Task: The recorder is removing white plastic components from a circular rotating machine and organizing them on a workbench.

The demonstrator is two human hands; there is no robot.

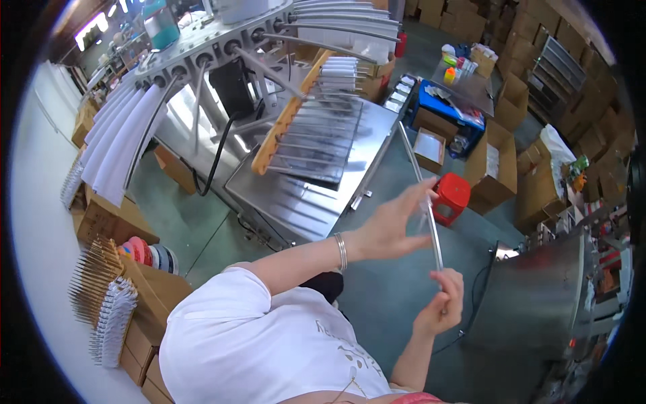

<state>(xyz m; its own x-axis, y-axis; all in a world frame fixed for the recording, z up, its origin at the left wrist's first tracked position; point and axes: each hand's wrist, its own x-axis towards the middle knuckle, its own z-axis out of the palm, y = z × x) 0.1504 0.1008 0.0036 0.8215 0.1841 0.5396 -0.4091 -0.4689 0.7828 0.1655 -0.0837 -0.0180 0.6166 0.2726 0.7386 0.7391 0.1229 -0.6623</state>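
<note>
Silver-coloured, a long thin rod (433,222) is in the air beyond the right edge of the bench (272,195), and its far tip appears near the bench's far right corner. The right hand (442,306) is closed around the near end of this rod, with the thumb and fingers pinching it. The left hand (397,222), with bracelets (341,251) on its wrist, is spread: its fingertips are at the rod higher up and its thumb is lower, with a gap between. Something clear seems to be in this gap, but it is too blurred to name.

On the bench, which is of shiny metal, lies a yellow-brown bar (277,135) with a row of notches, slanting from the left edge toward the far edge. Several thin rods come out of it to the right, over a dark plate (348,158). Past the far left edge of the bench stands a machine (219,57) with arms going outward; many of them carry white sleeves (128,138). On the floor, off the right edge of the bench, is a red stool (455,190).
</note>
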